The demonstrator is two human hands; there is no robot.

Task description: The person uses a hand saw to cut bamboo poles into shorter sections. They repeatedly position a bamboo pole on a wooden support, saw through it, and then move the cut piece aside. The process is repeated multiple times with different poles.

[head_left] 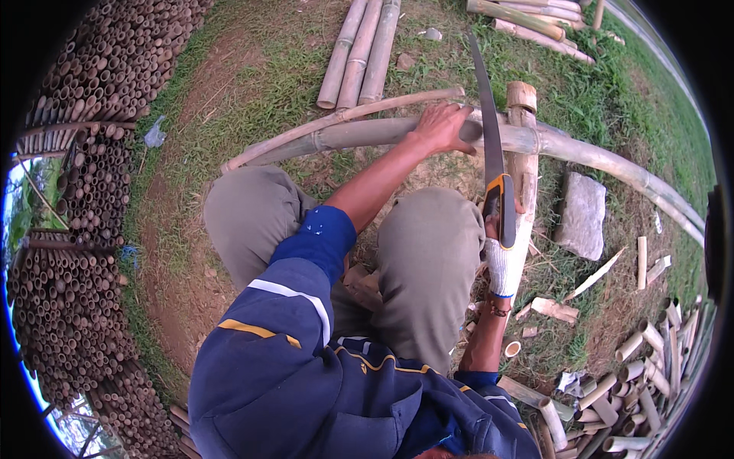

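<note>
A long bamboo pole runs crosswise in front of my knees. My left hand is wrapped over it from above, left of where it meets an upright bamboo piece. In my right hand, partly covered by a white knitted glove, is the black and orange handle of a handsaw. Its long blade points away from me and passes above the pole, right of my left hand. Whether the teeth touch the bamboo, I cannot tell. A thinner bamboo strip lies along the pole's far side.
Large stacks of bamboo line the left. Three thick bamboo lengths lie ahead, with more poles at the far right. A stone block sits right of the upright piece. Short offcuts are heaped at the lower right.
</note>
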